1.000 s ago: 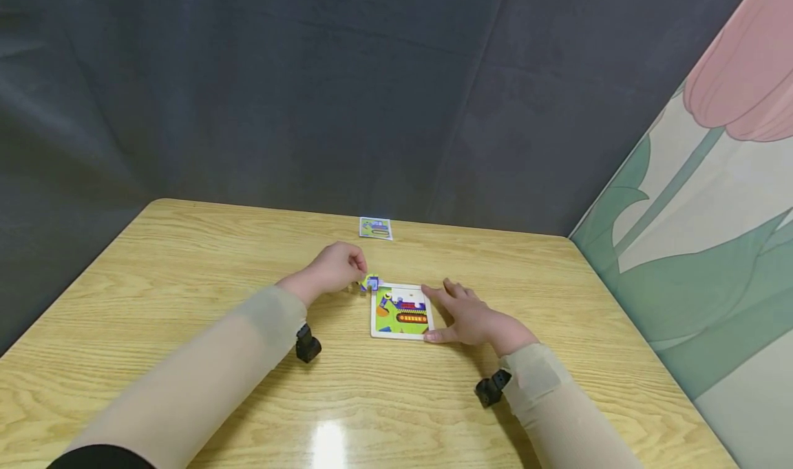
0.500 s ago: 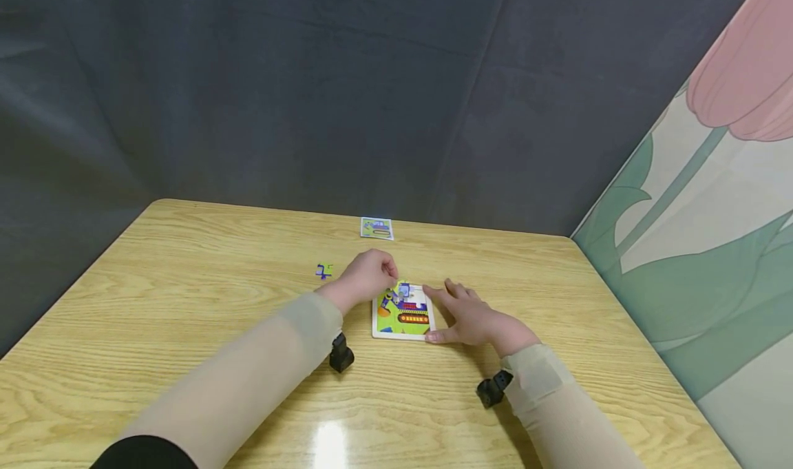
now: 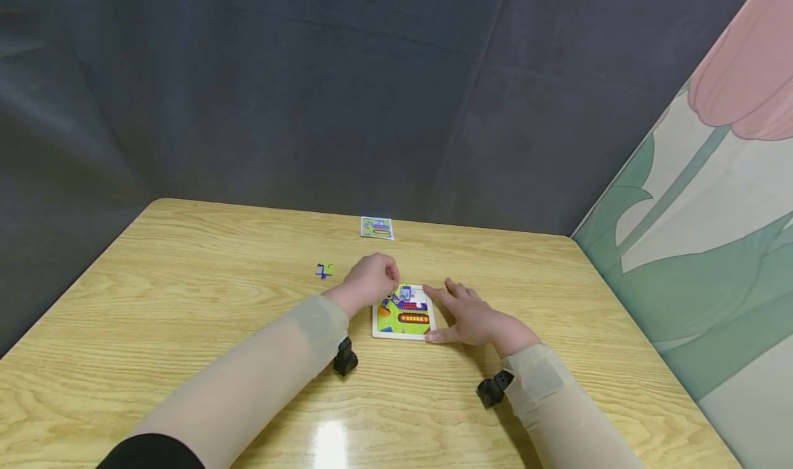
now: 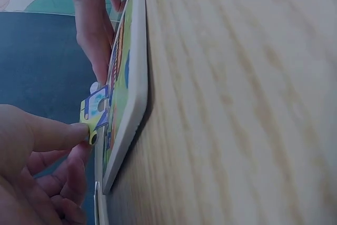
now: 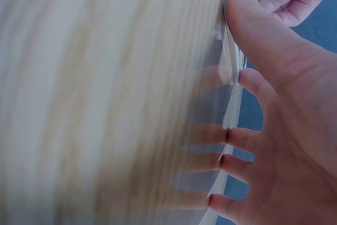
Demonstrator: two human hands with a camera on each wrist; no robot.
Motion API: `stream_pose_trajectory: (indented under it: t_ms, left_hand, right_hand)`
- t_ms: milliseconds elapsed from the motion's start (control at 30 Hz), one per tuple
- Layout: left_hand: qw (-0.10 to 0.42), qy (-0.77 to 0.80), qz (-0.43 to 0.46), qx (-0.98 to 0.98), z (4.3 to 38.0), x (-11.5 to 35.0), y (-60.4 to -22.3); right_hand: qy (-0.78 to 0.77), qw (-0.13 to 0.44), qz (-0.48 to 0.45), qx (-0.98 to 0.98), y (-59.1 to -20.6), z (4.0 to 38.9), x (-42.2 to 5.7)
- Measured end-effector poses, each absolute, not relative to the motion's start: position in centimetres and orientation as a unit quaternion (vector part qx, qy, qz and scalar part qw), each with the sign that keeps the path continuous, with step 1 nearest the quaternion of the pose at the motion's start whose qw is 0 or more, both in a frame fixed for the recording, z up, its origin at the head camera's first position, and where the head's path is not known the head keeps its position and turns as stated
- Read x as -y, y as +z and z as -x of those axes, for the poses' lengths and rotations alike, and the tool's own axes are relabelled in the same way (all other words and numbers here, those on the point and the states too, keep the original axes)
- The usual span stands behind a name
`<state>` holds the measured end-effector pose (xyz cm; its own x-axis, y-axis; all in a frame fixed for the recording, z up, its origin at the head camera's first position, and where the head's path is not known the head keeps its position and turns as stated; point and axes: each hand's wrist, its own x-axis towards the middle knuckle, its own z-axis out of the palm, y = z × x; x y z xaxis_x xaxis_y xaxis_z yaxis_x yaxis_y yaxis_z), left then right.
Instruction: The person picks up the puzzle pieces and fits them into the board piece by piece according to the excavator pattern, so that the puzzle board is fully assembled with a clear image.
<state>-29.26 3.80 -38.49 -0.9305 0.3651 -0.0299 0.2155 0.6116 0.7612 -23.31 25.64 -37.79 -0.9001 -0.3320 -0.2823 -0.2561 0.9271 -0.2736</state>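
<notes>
In the head view a small square jigsaw puzzle (image 3: 404, 337) with a white frame lies flat, showing an excavator picture with a white gap at its upper right. My left hand (image 3: 369, 279) is over its upper left corner. Thumb and finger pinch a yellow, blue and purple puzzle piece (image 4: 95, 106), tilted above the board in the left wrist view; whether it touches the other pieces is unclear. My right hand (image 3: 467, 317) rests at the frame's right side, fingers spread, thumb at the lower right corner and index finger at the upper right.
One loose puzzle piece (image 3: 324, 271) lies on the wooden table (image 3: 217, 269) left of the puzzle. A picture card (image 3: 376, 228) of the excavator lies near the far edge. A dark curtain (image 3: 310, 97) hangs behind, and a flower-patterned panel (image 3: 694, 248) stands at the right.
My left hand has moved right with the pinched piece, from beside the frame to over its upper left part. The loose piece at left has come into view. My right hand has stayed put.
</notes>
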Motion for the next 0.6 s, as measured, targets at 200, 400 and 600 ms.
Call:
stream_pose_trajectory:
  t_ms: [200,400,600]
  left_hand:
    - [0.087,0.379,-0.167,-0.906,29.15,-3.96,-38.41]
    - [0.091,0.353,-0.168,-0.916,29.16,-4.05,-38.22]
    - [0.105,0.331,-0.167,-0.923,29.22,-4.17,-38.15]
  right_hand:
    - [-0.116,0.162,0.157,-0.967,-37.75,23.35,-25.75]
    - [-0.112,0.161,0.161,-0.967,-37.72,23.36,-25.75]
    - [-0.114,0.163,0.161,-0.967,-37.71,23.38,-25.74]
